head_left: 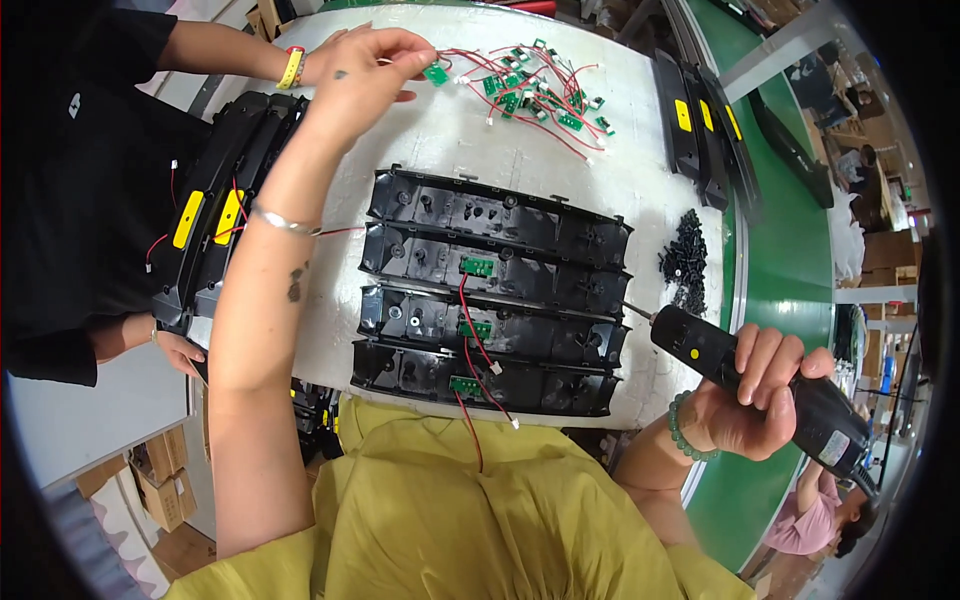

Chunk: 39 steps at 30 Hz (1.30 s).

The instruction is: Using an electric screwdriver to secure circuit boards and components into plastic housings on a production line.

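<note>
My left hand (368, 88) reaches to the far side of the table, its fingers pinched on a small green circuit board (436, 74). Beside it lies a pile of similar boards with red wires (540, 95). My right hand (768, 392) is wrapped around a black electric screwdriver (705, 345), whose bit points left toward the black plastic housings. Several of these long open housings (520, 212) lie in a row before me. The farthest has no board in it; the nearer three each hold a green board (476, 267) with red wires trailing out.
Black screws (686, 262) are heaped right of the housings. Closed black units with yellow labels (683, 116) stand at the far right, and more (190, 220) at the left. A co-worker's arm (235, 52) reaches in from the left. A green surface (785, 240) borders the table's right side.
</note>
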### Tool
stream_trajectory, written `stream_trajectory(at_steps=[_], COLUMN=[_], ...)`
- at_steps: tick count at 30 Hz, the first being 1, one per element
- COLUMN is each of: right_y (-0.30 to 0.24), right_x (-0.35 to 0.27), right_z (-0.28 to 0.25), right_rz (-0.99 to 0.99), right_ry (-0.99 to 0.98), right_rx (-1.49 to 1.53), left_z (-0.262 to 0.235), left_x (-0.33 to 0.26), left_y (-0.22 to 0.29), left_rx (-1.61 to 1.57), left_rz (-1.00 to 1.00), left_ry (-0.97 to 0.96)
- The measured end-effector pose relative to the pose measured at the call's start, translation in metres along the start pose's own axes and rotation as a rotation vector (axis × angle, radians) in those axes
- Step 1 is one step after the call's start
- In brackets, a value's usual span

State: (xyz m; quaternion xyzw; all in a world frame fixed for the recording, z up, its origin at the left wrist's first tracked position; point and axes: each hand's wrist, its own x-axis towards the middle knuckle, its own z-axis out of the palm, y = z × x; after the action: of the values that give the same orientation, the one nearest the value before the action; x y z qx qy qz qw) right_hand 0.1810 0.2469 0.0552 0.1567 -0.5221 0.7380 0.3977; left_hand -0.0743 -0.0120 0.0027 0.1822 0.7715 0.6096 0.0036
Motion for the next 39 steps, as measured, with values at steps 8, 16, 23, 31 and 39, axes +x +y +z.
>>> stream_trajectory(at_steps=[8, 16, 23, 31, 39], right_y=[-0.006, -0.005, -0.006, -0.007, -0.003], right_x=[0.003, -0.003, -0.002, -0.002, 0.002], right_z=[0.006, 0.009, 0.007, 0.004, 0.001], right_rz=[0.018, 0.046, 0.062, 0.115, 0.117], right_ry=[-0.070, -0.010, 0.002, -0.006, -0.025], right_rx=[0.051, -0.001, -0.017, -0.015, -0.007], left_z=[0.005, 0.010, 0.011, 0.014, 0.009], left_x=[-0.032, -0.040, -0.036, -0.044, -0.037], left_y=[0.048, 0.067, 0.070, 0.068, 0.065], left_rx=[-0.294, -0.058, -0.116, -0.172, 0.084], left_rz=[-0.014, 0.044, -0.046, -0.001, 0.230], left_ry=[-0.110, -0.211, -0.207, -0.154, 0.009])
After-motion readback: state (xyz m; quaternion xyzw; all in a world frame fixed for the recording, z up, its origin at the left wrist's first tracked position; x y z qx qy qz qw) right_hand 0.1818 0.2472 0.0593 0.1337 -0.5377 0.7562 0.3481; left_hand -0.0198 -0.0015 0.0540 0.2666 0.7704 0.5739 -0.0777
